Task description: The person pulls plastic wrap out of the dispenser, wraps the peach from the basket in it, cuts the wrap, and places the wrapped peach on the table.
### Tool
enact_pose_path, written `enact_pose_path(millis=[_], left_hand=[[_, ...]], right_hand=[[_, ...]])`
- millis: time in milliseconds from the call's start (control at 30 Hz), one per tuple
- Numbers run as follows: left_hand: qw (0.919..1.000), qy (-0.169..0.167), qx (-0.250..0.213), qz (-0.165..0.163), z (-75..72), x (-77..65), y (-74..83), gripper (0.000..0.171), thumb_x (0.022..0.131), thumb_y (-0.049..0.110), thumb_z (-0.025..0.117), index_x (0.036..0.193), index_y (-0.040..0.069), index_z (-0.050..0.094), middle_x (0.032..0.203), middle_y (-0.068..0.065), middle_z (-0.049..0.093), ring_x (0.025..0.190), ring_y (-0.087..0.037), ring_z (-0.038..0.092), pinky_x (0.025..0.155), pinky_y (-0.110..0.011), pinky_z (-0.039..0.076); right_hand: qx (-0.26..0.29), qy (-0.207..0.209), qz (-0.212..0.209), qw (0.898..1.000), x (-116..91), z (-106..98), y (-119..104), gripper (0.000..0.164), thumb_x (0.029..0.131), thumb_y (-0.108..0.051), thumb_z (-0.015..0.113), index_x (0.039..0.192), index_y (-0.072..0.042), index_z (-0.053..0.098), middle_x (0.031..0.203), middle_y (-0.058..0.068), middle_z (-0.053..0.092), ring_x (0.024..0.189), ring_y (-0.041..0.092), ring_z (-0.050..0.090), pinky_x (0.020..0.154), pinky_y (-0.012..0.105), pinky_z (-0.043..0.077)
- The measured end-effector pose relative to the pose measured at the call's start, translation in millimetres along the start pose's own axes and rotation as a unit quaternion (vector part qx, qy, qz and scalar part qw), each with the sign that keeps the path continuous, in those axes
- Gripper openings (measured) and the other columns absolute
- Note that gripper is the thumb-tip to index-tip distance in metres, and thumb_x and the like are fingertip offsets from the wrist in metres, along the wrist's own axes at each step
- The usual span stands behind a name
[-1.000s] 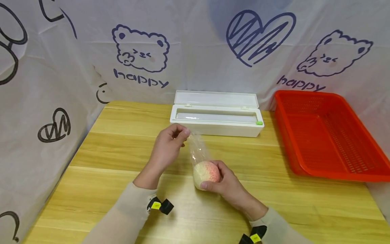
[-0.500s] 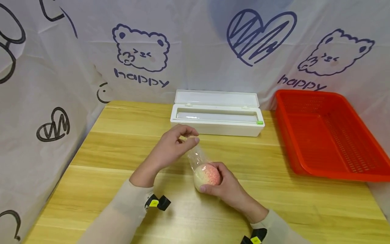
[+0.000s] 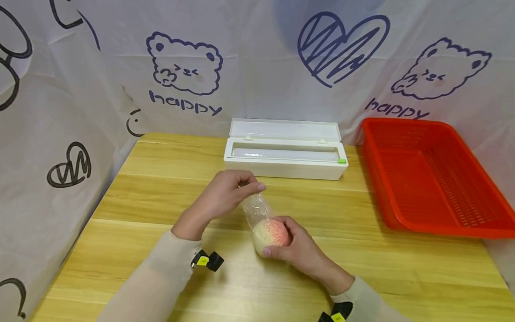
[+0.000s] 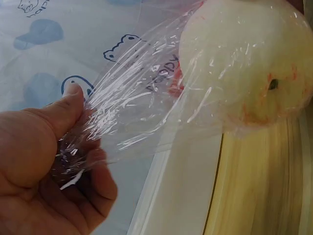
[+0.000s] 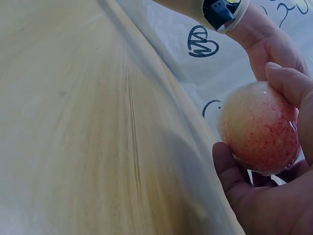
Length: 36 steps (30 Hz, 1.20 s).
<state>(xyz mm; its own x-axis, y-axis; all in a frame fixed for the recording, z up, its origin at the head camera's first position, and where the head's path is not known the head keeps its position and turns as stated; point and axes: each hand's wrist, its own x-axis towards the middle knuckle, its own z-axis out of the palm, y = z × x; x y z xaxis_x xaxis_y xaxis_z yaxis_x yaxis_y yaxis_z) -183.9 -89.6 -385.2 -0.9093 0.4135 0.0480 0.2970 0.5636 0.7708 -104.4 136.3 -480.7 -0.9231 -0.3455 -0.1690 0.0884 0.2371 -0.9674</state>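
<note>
A round, pale yellow peach (image 3: 268,236) with a pink blush is held in my right hand (image 3: 301,248), thumb on the near side and fingers behind it. Clear plastic wrap (image 3: 256,209) covers the peach and stretches up and left from it. The loose end is pinched by my left hand (image 3: 227,192) between thumb and fingers. In the left wrist view the wrap (image 4: 127,107) is gathered into a bunch at the fingers, and a small dark stem spot shows on the peach (image 4: 244,63). In the right wrist view the wrapped peach (image 5: 261,127) sits within the right hand's curled fingers.
Behind the hands stands a white wrap dispenser (image 3: 285,170) with its lid raised and a roll inside. A red plastic basket (image 3: 396,210) is on the right of the wooden table (image 3: 161,161). Printed cloth (image 3: 261,58) hangs at the back and left.
My left hand has shifted slightly right and down, turning over with the wrap's end. The stretch of wrap looks shorter and more bunched. My right hand and the peach have barely moved.
</note>
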Motion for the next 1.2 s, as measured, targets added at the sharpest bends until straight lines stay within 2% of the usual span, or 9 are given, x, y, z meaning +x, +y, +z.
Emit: enact_pose_path(millis=[100, 233, 400, 633, 833, 933, 1067, 1167, 1200], left_hand=[[0.9989, 0.023, 0.017, 0.036, 4.1, 2.4, 2.3, 0.029, 0.104, 0.037, 0.068, 0.08, 0.02, 0.069, 0.072, 0.004, 0.055, 0.069, -0.014, 0.048, 0.061, -0.031, 0.04], [0.9951, 0.046, 0.042, 0.077, 10.5, 5.3, 4.7, 0.031, 0.104, 0.034, 0.068, 0.077, 0.019, 0.064, 0.071, 0.006, 0.05, 0.067, -0.012, 0.046, 0.06, -0.028, 0.038], [0.9947, 0.034, 0.037, 0.089, 15.5, 9.0, 1.6, 0.031, 0.105, 0.032, 0.066, 0.078, 0.019, 0.063, 0.071, 0.005, 0.052, 0.067, -0.011, 0.048, 0.059, -0.027, 0.04], [0.9986, -0.025, -0.007, 0.047, 21.2, 12.6, -8.1, 0.031, 0.108, 0.035, 0.062, 0.082, 0.018, 0.065, 0.07, 0.003, 0.053, 0.069, -0.012, 0.05, 0.061, -0.028, 0.044], [0.9965, -0.054, -0.062, -0.014, 25.7, 11.8, -14.4, 0.036, 0.108, 0.039, 0.06, 0.082, 0.015, 0.066, 0.072, 0.0, 0.055, 0.07, -0.014, 0.051, 0.062, -0.03, 0.046], [0.99, -0.08, -0.107, -0.046, 28.6, 9.9, -16.5, 0.038, 0.108, 0.041, 0.06, 0.083, 0.013, 0.066, 0.073, 0.0, 0.056, 0.07, -0.014, 0.053, 0.062, -0.029, 0.047], [0.9778, -0.113, -0.162, -0.071, 33.2, 7.6, -17.0, 0.037, 0.109, 0.04, 0.058, 0.086, 0.012, 0.067, 0.076, 0.0, 0.058, 0.072, -0.015, 0.054, 0.064, -0.029, 0.048], [0.9641, -0.133, -0.211, -0.091, 36.8, 6.0, -16.6, 0.037, 0.11, 0.038, 0.056, 0.091, 0.009, 0.068, 0.08, -0.001, 0.06, 0.075, -0.015, 0.056, 0.066, -0.028, 0.05], [0.9565, -0.141, -0.234, -0.102, 38.0, 5.5, -16.5, 0.036, 0.11, 0.038, 0.056, 0.094, 0.008, 0.068, 0.082, -0.002, 0.062, 0.077, -0.015, 0.058, 0.067, -0.028, 0.051]], right_hand=[[0.0, -0.017, -0.005, 1.0, -0.5, 1.4, -1.8, 0.073, 0.084, -0.026, 0.092, 0.142, -0.004, 0.053, 0.129, 0.015, 0.064, 0.109, 0.022, 0.063, 0.094, 0.031, 0.055], [0.008, -0.052, -0.017, 0.998, -1.6, 3.5, -7.4, 0.07, 0.086, -0.025, 0.09, 0.142, -0.005, 0.052, 0.128, 0.014, 0.063, 0.108, 0.023, 0.064, 0.093, 0.029, 0.055], [0.032, -0.092, -0.041, 0.994, -4.3, 5.8, -15.6, 0.074, 0.087, -0.02, 0.089, 0.146, -0.003, 0.049, 0.13, 0.017, 0.062, 0.109, 0.023, 0.065, 0.093, 0.027, 0.056], [0.07, -0.098, -0.066, 0.991, -9.6, 6.5, -22.5, 0.081, 0.084, -0.007, 0.089, 0.15, 0.001, 0.043, 0.14, 0.024, 0.055, 0.118, 0.029, 0.063, 0.098, 0.026, 0.056], [0.111, -0.051, -0.069, 0.99, -15.1, 7.2, -25.6, 0.109, 0.079, -0.006, 0.093, 0.159, -0.006, 0.018, 0.15, 0.024, 0.044, 0.133, 0.027, 0.056, 0.105, 0.023, 0.052], [0.131, -0.04, -0.089, 0.987, -16.9, 6.0, -27.2, 0.118, 0.078, -0.008, 0.094, 0.161, -0.008, 0.011, 0.148, 0.02, 0.044, 0.131, 0.018, 0.057, 0.105, 0.022, 0.051], [0.14, -0.028, -0.123, 0.982, -16.3, 3.1, -30.7, 0.117, 0.078, -0.013, 0.095, 0.162, -0.007, 0.014, 0.148, 0.018, 0.045, 0.13, 0.011, 0.057, 0.107, 0.022, 0.051], [0.137, -0.024, -0.145, 0.98, -14.6, 1.6, -32.8, 0.111, 0.079, -0.015, 0.095, 0.16, -0.005, 0.018, 0.15, 0.021, 0.045, 0.132, 0.01, 0.056, 0.109, 0.022, 0.049], [0.134, -0.022, -0.152, 0.979, -14.0, 1.3, -33.4, 0.11, 0.079, -0.015, 0.095, 0.159, -0.005, 0.02, 0.152, 0.022, 0.044, 0.134, 0.009, 0.055, 0.11, 0.022, 0.048]])
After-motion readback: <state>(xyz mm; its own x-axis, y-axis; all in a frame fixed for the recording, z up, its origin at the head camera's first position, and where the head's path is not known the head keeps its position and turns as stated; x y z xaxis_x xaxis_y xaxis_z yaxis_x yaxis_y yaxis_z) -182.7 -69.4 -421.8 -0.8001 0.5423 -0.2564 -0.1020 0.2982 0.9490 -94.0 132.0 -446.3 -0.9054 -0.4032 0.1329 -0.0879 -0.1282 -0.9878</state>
